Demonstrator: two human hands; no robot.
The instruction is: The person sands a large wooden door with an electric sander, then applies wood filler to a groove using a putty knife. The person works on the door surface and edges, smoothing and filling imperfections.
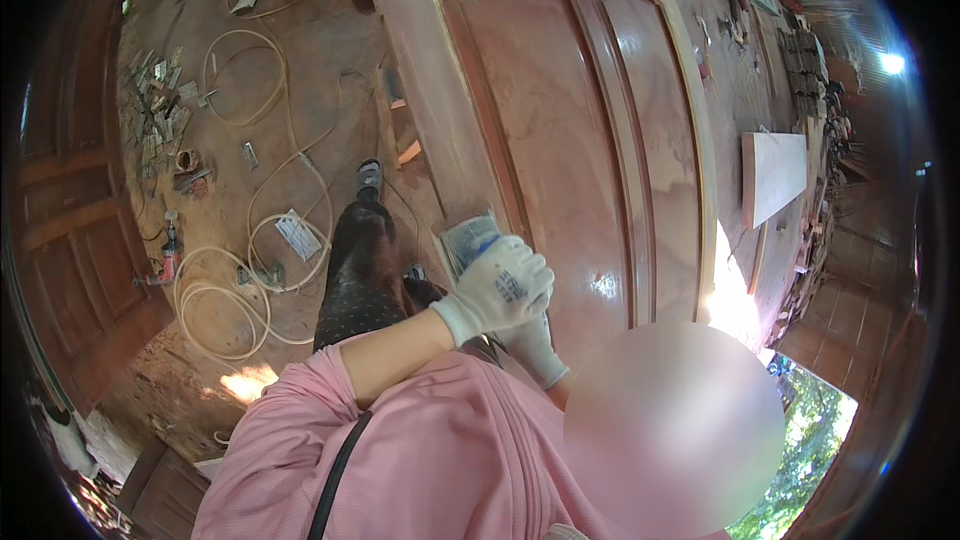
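Observation:
My left hand (500,285), in a white knit glove with printing on its back, is closed at the near left edge of a brown panelled wooden door (530,90). From under its fingers sticks out a flat grey rectangular pad (466,240) with a bit of blue beside it. The pad lies against the door's pale, dusty frame. I cannot make out its exact kind. My right hand (537,348), gloved too, is below and partly behind the left one. Its fingers are hidden, so its grip does not show.
Coiled pale hoses (225,315) lie on the floor at left, near a red and grey power tool (169,255) and a heap of scraps (160,105). Another brown door (70,230) stands far left. A pale board (775,178) is at right. A blurred patch covers the lower right.

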